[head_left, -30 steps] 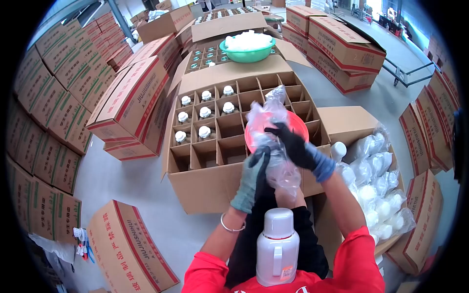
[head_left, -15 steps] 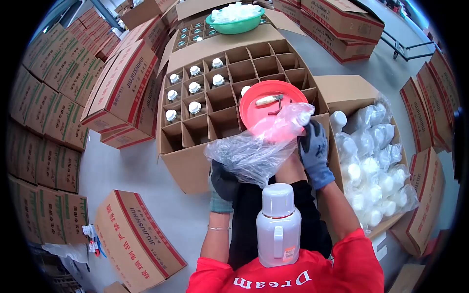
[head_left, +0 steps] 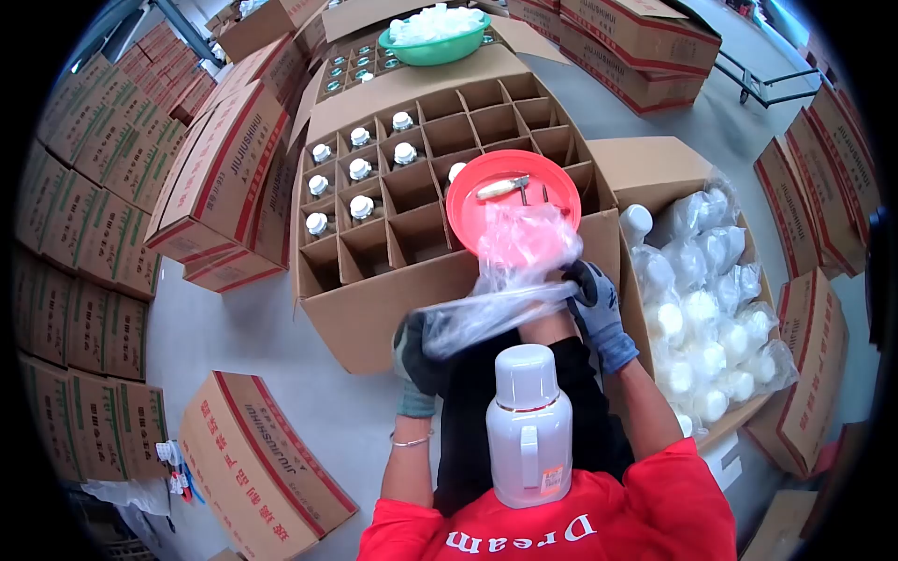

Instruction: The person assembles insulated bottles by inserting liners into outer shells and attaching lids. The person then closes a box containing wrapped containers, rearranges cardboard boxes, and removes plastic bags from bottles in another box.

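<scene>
A clear plastic bag is stretched between my two gloved hands. My left hand grips its left end, and my right hand grips its right end beside the divided carton. Part of the film lies over a red basin, which holds a tool with a pale handle and some thin dark pieces. The basin rests on the divided carton, where several white-capped bottles stand in the compartments. A white flask with a handle stands upright at my lap.
On the right, an open box holds many plastic-wrapped white items. A green basin of white pieces sits on a farther carton. Printed cartons are stacked left and right, and another carton lies on the floor at lower left.
The bag was bunched over the red basin between both hands; it is now drawn out nearer my lap, its edge pulled taut. The basin's tools have come into view. The camera view has shifted.
</scene>
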Action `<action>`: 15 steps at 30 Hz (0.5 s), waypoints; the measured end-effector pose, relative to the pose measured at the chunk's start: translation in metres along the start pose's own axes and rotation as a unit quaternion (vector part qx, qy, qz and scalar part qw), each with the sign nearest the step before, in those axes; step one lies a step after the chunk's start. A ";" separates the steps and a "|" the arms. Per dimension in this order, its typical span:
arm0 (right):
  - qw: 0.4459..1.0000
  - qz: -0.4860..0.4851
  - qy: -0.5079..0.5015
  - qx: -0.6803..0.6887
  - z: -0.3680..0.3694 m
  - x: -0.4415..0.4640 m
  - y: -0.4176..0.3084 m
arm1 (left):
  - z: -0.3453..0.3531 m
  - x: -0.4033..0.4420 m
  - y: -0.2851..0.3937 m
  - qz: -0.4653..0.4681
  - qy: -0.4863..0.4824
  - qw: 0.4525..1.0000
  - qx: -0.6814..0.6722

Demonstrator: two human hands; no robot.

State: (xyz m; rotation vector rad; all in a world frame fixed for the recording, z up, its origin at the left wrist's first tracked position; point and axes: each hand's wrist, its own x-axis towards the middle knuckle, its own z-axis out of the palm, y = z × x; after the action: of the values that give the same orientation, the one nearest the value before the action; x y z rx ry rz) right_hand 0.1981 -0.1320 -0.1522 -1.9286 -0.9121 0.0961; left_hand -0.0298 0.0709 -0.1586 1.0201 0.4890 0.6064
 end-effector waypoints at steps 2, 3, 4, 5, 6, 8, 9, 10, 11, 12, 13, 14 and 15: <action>0.999 0.018 0.042 -0.023 0.006 -0.026 0.019 | -0.022 -0.016 -0.015 0.116 -0.054 0.925 0.358; 0.997 0.030 0.063 -0.034 0.010 -0.045 0.022 | -0.013 -0.028 -0.002 0.067 -0.087 0.933 0.343; 0.997 0.002 0.060 -0.055 0.006 -0.061 0.011 | -0.005 -0.040 0.011 0.016 -0.117 0.937 0.330; 0.995 -0.028 0.059 -0.077 -0.004 -0.076 -0.002 | -0.005 -0.055 0.014 -0.046 -0.155 0.960 0.230; 0.992 -0.061 0.057 -0.099 -0.011 -0.090 -0.013 | -0.004 -0.069 0.017 -0.106 -0.189 0.968 0.126; 0.983 -0.170 0.012 -0.074 -0.026 -0.119 -0.052 | 0.005 -0.091 0.049 -0.183 -0.281 0.932 0.138; 0.985 -0.164 -0.026 -0.047 -0.028 -0.137 -0.057 | 0.003 -0.100 0.059 -0.212 -0.322 0.913 0.133; 0.981 -0.179 -0.026 -0.077 -0.038 -0.143 -0.058 | -0.009 -0.109 0.060 -0.224 -0.354 0.902 0.103; 0.975 -0.193 -0.026 -0.108 -0.051 -0.144 -0.066 | -0.009 -0.114 0.064 -0.237 -0.386 0.888 0.073; 0.970 -0.208 -0.036 -0.122 -0.056 -0.152 -0.060 | 0.005 -0.112 0.062 -0.041 -0.442 0.894 0.057; 0.968 -0.211 -0.054 -0.127 -0.060 -0.159 -0.052 | 0.004 -0.117 0.057 -0.125 -0.354 0.926 -0.017; 0.969 -0.200 -0.084 -0.119 -0.061 -0.165 -0.042 | 0.001 -0.122 0.047 -0.207 -0.260 0.939 -0.088; 0.971 -0.184 -0.111 -0.108 -0.060 -0.170 -0.033 | 0.013 -0.110 0.054 -0.158 -0.308 0.938 -0.032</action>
State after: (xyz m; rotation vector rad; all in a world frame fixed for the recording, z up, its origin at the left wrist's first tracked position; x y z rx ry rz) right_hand 0.0832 -0.2751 -0.1449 -1.9358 -1.4686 -0.0083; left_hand -0.1151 0.0092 -0.0942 0.9823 0.0700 -0.0018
